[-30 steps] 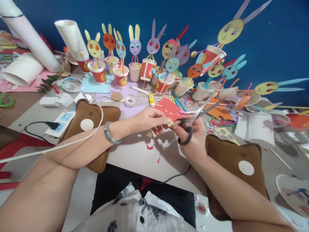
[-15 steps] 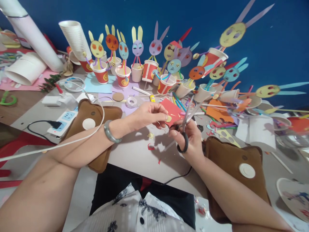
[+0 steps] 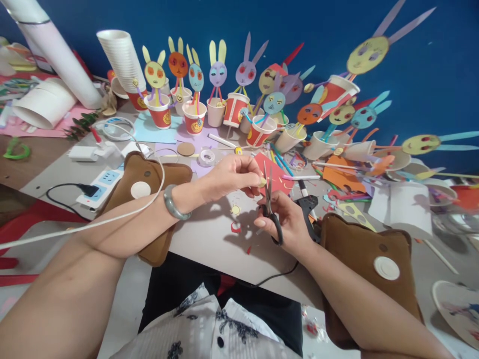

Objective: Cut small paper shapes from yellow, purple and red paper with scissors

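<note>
Blue wall (image 3: 322, 30) backs a cluttered grey table (image 3: 220, 249). Left hand (image 3: 239, 174), by the left edge of the red paper sheet (image 3: 281, 168), fingertip-pinches a small yellow piece (image 3: 263, 183), presumably keeping its rim clear. Right hand (image 3: 287, 220), on the sheet's near side, grips scissors (image 3: 267, 198) by the loops, blades slightly parted beside the piece; contact unclear. Cup figures (image 3: 262, 132) stand beyond the sheet, probably to free workspace.

This looks like a papercraft corner, judging by the worktable (image 3: 213, 239) beneath the left hand (image 3: 235, 175) and right hand (image 3: 287, 222), the rabbit-eared paper figures (image 3: 246, 75) in paper cups (image 3: 236, 109) beyond them, the scissors (image 3: 269, 205) in the right hand, the glue gun (image 3: 309, 204) just beside it and the tape roll (image 3: 202, 158) past the left.
</note>
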Demonstrator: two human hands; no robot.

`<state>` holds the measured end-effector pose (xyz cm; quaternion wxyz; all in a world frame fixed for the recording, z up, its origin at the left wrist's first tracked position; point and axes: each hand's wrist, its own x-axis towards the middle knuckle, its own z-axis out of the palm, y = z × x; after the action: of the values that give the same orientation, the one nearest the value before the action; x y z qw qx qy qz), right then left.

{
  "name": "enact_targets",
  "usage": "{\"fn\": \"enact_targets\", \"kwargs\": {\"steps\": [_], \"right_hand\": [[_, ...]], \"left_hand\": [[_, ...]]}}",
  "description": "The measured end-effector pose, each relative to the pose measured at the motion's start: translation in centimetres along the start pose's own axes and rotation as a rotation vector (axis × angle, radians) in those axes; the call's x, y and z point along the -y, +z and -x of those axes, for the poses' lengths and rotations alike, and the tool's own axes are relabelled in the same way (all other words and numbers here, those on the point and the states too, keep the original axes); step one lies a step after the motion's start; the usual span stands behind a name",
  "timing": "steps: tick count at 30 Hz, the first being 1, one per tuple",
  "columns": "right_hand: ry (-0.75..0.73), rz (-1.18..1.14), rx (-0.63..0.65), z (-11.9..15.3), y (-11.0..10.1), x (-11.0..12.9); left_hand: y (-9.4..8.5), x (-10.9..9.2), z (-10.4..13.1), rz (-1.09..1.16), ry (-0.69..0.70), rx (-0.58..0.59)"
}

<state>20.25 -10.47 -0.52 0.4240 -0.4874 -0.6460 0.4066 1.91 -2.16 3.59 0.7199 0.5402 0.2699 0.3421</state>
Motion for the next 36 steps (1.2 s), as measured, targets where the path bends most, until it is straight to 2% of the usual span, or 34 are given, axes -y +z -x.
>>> {"fn": "enact_targets", "kwargs": {"steps": [8,36], "right_hand": [[0.005,0.01,-0.04,-0.01,0.03,-0.06],[0.001,0.044,-0.028,0.08,-0.04,-0.63]], "left_hand": [[-0.07,0.06,-0.17,-0.021,0.016,-0.007],[0.11,-0.12,-0.09,-0.004,-0.007,-0.028]]}}
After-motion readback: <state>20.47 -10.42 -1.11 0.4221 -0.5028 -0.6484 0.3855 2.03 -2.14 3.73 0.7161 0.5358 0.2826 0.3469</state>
